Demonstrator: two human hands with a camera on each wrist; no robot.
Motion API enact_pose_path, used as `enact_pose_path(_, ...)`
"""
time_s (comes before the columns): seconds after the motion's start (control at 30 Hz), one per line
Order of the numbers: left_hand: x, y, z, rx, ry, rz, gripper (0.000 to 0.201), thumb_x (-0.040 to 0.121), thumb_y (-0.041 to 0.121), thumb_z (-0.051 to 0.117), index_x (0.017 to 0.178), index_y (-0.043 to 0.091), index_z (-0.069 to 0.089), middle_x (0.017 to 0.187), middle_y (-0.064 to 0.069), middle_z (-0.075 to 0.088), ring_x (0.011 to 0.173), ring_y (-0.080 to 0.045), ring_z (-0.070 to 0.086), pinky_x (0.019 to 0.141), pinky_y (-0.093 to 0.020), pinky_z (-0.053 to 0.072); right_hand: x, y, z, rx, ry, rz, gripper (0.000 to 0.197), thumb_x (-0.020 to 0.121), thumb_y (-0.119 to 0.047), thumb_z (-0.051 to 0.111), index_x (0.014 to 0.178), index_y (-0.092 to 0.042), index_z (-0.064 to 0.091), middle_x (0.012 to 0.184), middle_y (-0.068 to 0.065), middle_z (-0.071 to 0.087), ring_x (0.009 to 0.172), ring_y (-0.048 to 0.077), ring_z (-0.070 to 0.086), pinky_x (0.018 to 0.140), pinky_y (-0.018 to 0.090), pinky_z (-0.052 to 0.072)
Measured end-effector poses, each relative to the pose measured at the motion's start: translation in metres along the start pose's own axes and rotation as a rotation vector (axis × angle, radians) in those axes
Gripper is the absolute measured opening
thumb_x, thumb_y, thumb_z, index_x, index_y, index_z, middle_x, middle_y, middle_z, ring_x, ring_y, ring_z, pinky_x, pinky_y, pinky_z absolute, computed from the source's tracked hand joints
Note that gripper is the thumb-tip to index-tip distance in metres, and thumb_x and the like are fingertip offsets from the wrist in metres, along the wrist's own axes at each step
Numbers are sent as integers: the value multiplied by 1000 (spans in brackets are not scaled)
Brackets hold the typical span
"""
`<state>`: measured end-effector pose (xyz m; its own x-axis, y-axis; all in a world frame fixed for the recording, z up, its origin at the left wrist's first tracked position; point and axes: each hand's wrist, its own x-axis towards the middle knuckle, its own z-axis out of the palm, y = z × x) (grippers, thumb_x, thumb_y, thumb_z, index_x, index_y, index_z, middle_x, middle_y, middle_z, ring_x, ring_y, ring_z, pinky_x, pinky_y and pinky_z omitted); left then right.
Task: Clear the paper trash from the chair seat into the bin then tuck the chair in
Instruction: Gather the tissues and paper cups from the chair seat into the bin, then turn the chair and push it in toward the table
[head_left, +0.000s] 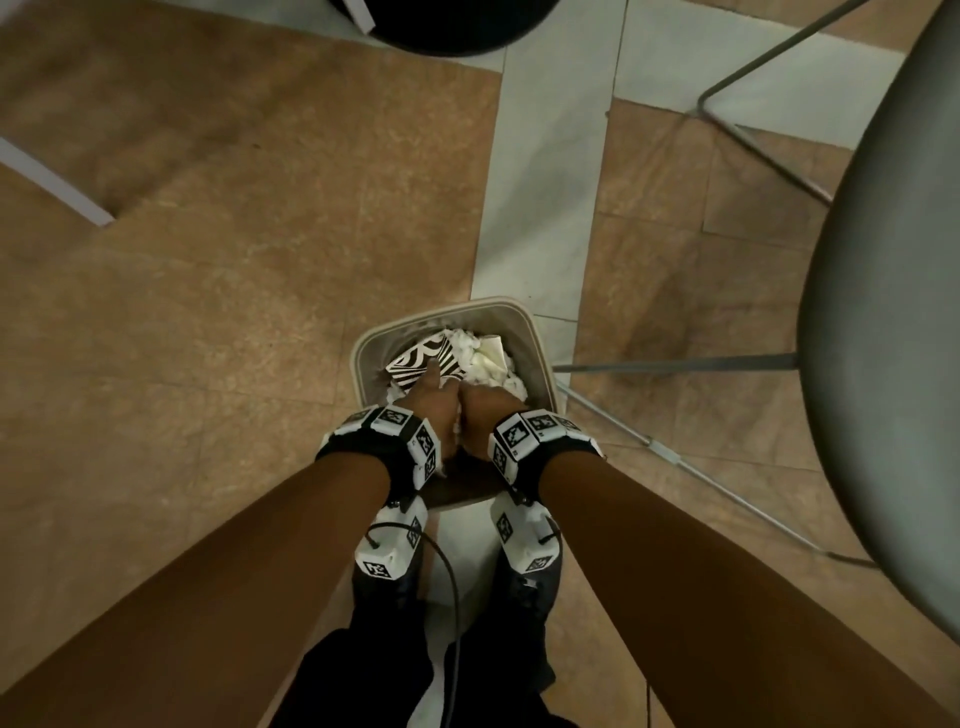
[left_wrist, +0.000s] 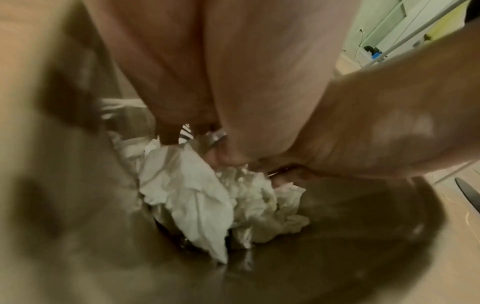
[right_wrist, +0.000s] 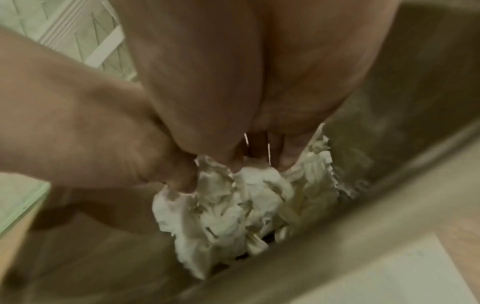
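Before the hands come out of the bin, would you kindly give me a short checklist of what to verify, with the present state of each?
1. Both hands over the bin: ok. The left hand and right hand reach inside its rim.
2. Crumpled white paper inside the bin: ok, it lies below the rim.
3. Paper released: cannot tell. Fingers of both hands touch the paper; the wrist views are blurred.
4. Black-and-white patterned paper inside the bin: ok.
5. Chair seat cleared: cannot tell, only part of it shows.
6. Chair tucked in: not ok, it stands beside the bin.
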<state>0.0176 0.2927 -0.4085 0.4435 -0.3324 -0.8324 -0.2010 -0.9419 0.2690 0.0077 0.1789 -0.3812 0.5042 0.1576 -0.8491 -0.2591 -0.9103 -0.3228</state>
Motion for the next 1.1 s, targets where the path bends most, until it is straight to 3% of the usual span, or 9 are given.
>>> enact_pose_path(0.13,-34,0,-19,-156,166,68,76,89,17,54,156,30,21,166,-4,5,153,-25,11,122,-43,18,-38,0,-23,64,130,44,55,98,-14,47,149,-7,29,149,15,33,139,33,34,116,37,31)
enact_pose_path(0.33,-92,14,-66,-270,242,61,86,84,14,54,158,18,10,163,-8,23,148,-25,27,119,-38,29,-98,-12,-58,190,159,69,79,89,-24,59,153,-9,15,159,14,20,141,32,35,110,37,35)
enact_pose_path(0.43,-136,12,-87,-332,284,36,83,79,24,55,154,29,18,150,-6,45,132,-28,51,105,-42,47,-146,-16,-73,255,186,45,76,89,-26,58,153,-10,20,156,14,29,140,32,37,109,35,36)
enact_pose_path(0.5,-172,9,-97,-372,310,31,78,83,23,58,153,32,22,144,-3,52,127,-28,56,103,-38,48,-179,-17,-75,278,165,46,66,89,-32,56,147,-13,33,145,14,45,130,32,47,104,35,39)
enact_pose_path(0.57,-223,8,-104,-383,248,-55,77,90,16,57,156,22,19,148,-5,49,131,-29,52,106,-35,44,-224,-15,-71,324,138,93,55,89,-39,55,138,-16,44,137,11,55,122,31,54,100,35,42)
enact_pose_path(0.67,-303,-2,-105,-386,127,-179,72,94,18,54,157,16,20,146,-4,53,133,-24,51,108,-33,42,-298,-5,-57,442,54,181,56,90,-39,57,141,-18,45,136,5,57,123,26,55,101,32,43)
enact_pose_path(0.77,-376,-14,-93,-376,58,-218,64,94,17,54,153,14,29,130,-3,64,114,-21,62,97,-25,46,-371,17,-31,486,-26,274,53,89,-39,56,138,-19,50,135,4,59,123,27,56,103,33,45)
enact_pose_path(1.0,-511,-63,-58,-356,51,-311,32,95,17,57,127,17,56,116,-10,70,103,-25,67,87,-27,48,-508,68,46,597,-167,484,48,93,-42,56,136,-22,52,134,2,58,123,24,55,95,27,42)
enact_pose_path(1.1,-550,-85,-53,-389,74,-387,22,93,14,61,115,17,61,105,-9,72,98,-27,66,88,-32,48,-567,76,79,614,-209,526,68,81,-64,62,133,-22,54,133,2,58,123,22,56,95,23,41)
